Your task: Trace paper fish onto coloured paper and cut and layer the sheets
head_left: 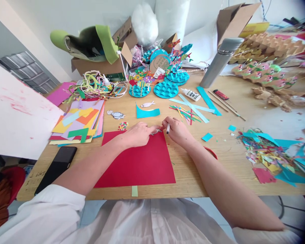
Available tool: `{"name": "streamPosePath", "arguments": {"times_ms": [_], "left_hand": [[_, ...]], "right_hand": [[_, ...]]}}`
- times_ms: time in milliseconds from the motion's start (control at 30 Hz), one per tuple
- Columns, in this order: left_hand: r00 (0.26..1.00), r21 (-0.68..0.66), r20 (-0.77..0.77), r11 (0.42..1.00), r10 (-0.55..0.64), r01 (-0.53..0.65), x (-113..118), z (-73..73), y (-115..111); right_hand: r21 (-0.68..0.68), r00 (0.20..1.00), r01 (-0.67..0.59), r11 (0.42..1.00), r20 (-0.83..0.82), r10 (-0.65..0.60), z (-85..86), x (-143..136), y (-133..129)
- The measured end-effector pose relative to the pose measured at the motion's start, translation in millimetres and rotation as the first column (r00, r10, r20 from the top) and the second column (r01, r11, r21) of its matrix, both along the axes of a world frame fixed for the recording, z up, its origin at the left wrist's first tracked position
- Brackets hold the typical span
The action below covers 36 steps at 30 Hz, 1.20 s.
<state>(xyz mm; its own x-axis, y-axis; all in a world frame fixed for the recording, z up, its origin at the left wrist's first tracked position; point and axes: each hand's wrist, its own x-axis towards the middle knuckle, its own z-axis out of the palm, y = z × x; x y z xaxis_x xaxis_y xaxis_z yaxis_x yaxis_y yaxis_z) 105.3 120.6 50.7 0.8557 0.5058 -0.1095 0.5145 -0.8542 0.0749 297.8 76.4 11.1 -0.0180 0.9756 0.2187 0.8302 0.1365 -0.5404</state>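
A small whitish paper cutout (156, 131) lies at the top edge of the red paper (139, 162), partly hidden by my fingers. My left hand (138, 135) holds it down, index finger stretched onto it, the other fingers curled. My right hand (176, 130) grips a white pen (168, 128) with a dark tip, close to the cutout's right side. Beyond my hands are a curved blue paper scrap (147, 112), a fish cutout (147, 104) and another outlined cutout (116, 114). Tiny coloured bits (122, 126) sit by the red paper's upper edge.
Coloured paper sheets (77, 120) and a black phone (57, 166) lie left. Thin paper strips (185, 113), a glue bottle (191, 94) and a grey flask (220, 62) stand or lie beyond my right hand. Paper scraps (269, 152) are heaped right; blue craft bases (166, 89) are behind.
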Motion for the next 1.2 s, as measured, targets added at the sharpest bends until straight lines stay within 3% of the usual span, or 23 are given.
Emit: {"name": "streamPosePath", "arguments": {"times_ms": [167, 333, 433, 533, 633, 767, 833, 1000, 1200], "left_hand": [[0.998, -0.149, 0.057, 0.988, -0.017, 0.025, -3.4, -8.2, 19.4], [0.996, -0.208, 0.079, 0.977, -0.037, 0.053, -7.5, -17.5, 30.6], [0.996, -0.243, 0.085, 0.968, -0.039, 0.059, -9.6, -21.4, 33.7], [0.992, -0.31, 0.114, 0.947, -0.045, 0.078, -11.4, -26.4, 37.1], [0.991, -0.349, 0.128, 0.933, -0.044, 0.087, -11.8, -29.7, 38.8], [0.996, -0.342, 0.079, 0.938, -0.03, 0.055, -10.1, -25.8, 36.2], [0.999, -0.32, 0.047, 0.947, -0.001, 0.016, -9.2, -21.9, 33.9], [1.0, -0.286, 0.025, 0.958, 0.003, 0.004, -8.2, -18.2, 31.0], [0.999, -0.295, 0.05, 0.956, 0.01, 0.005, -9.2, -25.9, 34.3]], "right_hand": [[0.02, 1.0, 0.002, 1.0, -0.005, -0.002, -1.1, 0.1, -0.2], [0.028, 0.999, 0.011, 1.0, -0.043, -0.01, -0.9, 0.2, 0.1], [0.08, 0.974, 0.023, 0.997, -0.227, -0.004, 6.0, 1.3, -4.7], [0.172, 0.871, 0.013, 0.985, -0.485, 0.073, 15.8, 3.7, -13.3], [0.221, 0.789, -0.065, 0.973, -0.586, 0.186, 22.5, 4.8, -20.2], [0.057, 0.822, -0.252, 0.966, -0.514, 0.245, 20.3, -2.9, -22.4], [0.029, 0.832, -0.284, 0.958, -0.49, 0.261, 15.1, -10.1, -21.6], [0.087, 0.894, -0.228, 0.97, -0.376, 0.244, 1.9, -23.6, -19.2], [0.074, 0.921, -0.198, 0.977, -0.328, 0.211, -5.4, -26.4, -18.1]]}}
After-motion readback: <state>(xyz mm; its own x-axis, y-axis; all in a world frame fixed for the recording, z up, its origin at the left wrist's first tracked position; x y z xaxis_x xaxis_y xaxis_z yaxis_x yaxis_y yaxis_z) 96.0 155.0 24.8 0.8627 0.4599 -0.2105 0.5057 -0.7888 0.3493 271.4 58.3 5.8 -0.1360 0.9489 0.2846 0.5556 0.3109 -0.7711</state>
